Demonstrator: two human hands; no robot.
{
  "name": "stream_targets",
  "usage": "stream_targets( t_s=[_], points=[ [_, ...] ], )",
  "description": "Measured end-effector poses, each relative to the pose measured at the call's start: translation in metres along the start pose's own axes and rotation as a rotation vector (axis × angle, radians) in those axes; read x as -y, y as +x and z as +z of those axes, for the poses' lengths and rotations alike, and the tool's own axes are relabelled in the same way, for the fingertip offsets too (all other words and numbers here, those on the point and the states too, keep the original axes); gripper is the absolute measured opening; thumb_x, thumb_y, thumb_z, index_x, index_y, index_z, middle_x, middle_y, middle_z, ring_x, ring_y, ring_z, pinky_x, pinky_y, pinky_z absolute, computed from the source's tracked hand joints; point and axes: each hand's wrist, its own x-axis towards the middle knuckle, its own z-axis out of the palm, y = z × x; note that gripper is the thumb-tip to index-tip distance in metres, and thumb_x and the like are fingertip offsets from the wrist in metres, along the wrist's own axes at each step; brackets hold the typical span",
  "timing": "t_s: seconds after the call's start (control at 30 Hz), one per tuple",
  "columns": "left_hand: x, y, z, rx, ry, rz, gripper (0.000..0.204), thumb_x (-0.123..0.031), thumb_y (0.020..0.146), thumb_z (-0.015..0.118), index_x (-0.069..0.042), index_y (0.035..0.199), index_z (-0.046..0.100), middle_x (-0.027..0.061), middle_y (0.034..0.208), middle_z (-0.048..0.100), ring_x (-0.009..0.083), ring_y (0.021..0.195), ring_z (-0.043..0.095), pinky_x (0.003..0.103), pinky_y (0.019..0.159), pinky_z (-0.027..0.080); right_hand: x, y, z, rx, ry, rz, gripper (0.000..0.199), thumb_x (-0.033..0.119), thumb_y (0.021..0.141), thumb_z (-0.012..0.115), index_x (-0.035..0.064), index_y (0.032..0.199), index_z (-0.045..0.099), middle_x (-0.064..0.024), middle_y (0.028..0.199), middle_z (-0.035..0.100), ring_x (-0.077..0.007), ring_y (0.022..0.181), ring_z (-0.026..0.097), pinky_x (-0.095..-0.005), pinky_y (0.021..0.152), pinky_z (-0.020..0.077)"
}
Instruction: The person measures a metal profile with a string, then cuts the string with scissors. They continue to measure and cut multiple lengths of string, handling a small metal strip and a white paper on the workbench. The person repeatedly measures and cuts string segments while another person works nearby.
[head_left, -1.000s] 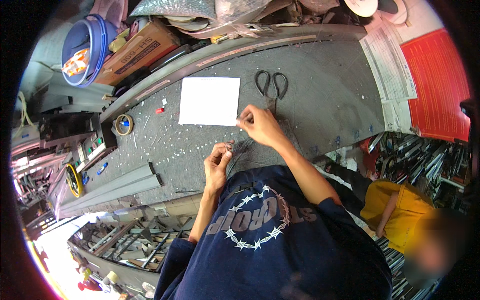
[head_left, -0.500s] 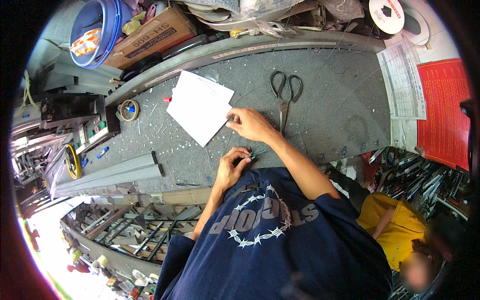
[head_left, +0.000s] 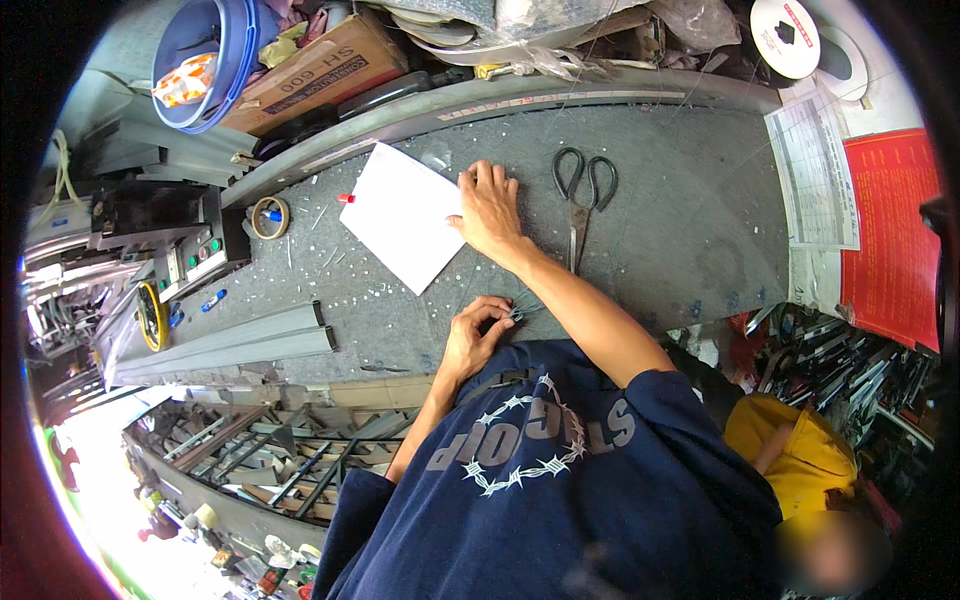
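Observation:
My left hand (head_left: 474, 335) is closed around a small bundle of thin grey-green wires (head_left: 522, 304) at the bench's near edge. Their loose ends fan out to the right. My right hand (head_left: 490, 208) lies over the right edge of the white paper sheets (head_left: 400, 220), fingers stretched and a little apart, thumb on the paper. Just right of that hand, a pair of black-handled scissors (head_left: 579, 215) rests on the dark grey bench (head_left: 690, 220), blades toward me. Whether the right fingertips pinch a sheet cannot be made out.
A tape roll (head_left: 270, 217), a blue marker (head_left: 213, 300) and grey metal profiles (head_left: 230, 335) lie on the left. A red cap (head_left: 346, 198) touches the paper's edge. At the back stand a cardboard box (head_left: 320, 75) and blue bucket (head_left: 235, 75). A person in yellow (head_left: 790, 450) is at lower right.
My right hand has moved up and onto the paper, its fingers spreading from a curled pose. The upper sheet now lies squarer over the one beneath. My left hand keeps the wires near the edge.

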Motion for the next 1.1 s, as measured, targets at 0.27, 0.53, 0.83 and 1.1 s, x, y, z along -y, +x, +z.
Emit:
stream_targets(
  t_s=[0.27, 0.53, 0.83, 1.1],
  points=[
    [0.000, 0.000, -0.002, 0.008, -0.011, 0.008, 0.010, -0.003, 0.090, 0.075, 0.005, 0.094, 0.071, 0.0130, 0.113, 0.071, 0.0271, 0.108, 0.068, 0.037, 0.096, 0.052, 0.020, -0.007, -0.016, -0.075, 0.440, 0.031, 0.022, 0.009, 0.089, 0.074, 0.0028, 0.103, 0.059, -0.0188, 0.093, 0.070, -0.0384, 0.082, 0.071, -0.0474, 0.070, 0.0553],
    [0.002, 0.000, -0.003, 0.005, -0.034, -0.016, 0.011, -0.008, 0.091, 0.075, 0.002, 0.095, 0.072, 0.0110, 0.112, 0.071, 0.0297, 0.107, 0.068, 0.040, 0.094, 0.052, -0.093, -0.012, -0.152, -0.264, 0.250, 0.262, 0.029, 0.022, 0.091, 0.078, 0.0056, 0.111, 0.066, -0.0224, 0.097, 0.075, -0.0419, 0.091, 0.074, -0.0451, 0.073, 0.0569],
    [0.008, 0.002, -0.003, 0.005, 0.073, 0.090, 0.012, -0.011, 0.091, 0.075, 0.000, 0.096, 0.072, 0.0091, 0.112, 0.071, 0.0296, 0.103, 0.068, 0.039, 0.094, 0.049, -0.075, -0.010, -0.119, -0.393, 0.009, -0.057, 0.032, 0.018, 0.086, 0.081, 0.0033, 0.108, 0.063, -0.0148, 0.103, 0.066, -0.0337, 0.100, 0.064, -0.0465, 0.089, 0.0502],
    [0.007, 0.003, -0.003, 0.030, 0.038, 0.061, 0.011, -0.008, 0.090, 0.075, 0.002, 0.095, 0.072, 0.0114, 0.110, 0.071, 0.0305, 0.100, 0.067, 0.039, 0.091, 0.049, 0.050, 0.013, 0.021, 0.088, 0.022, -0.127, 0.047, 0.034, 0.088, 0.078, -0.0042, 0.111, 0.063, -0.0206, 0.113, 0.063, -0.0362, 0.109, 0.063, -0.0517, 0.089, 0.0509]
  ],
)
